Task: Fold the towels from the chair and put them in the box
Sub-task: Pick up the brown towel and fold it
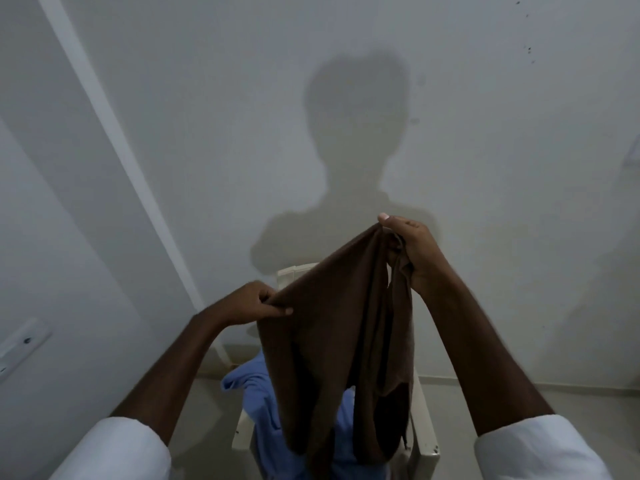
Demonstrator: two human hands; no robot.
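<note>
Brown towel (332, 344) hangs pinched between both hands, left (254, 303) low, right (410, 249) high, above the chair (424, 434).

A white armchair (425, 431) with flat, square-edged armrests stands on a pale grey floor (502, 420). A crumpled light-blue cloth towel (258, 393) lies heaped on the chair's seat. It bunches up against the armrest on the viewer's left and spreads toward the seat's front edge. The rest of the seat is hidden.
</note>
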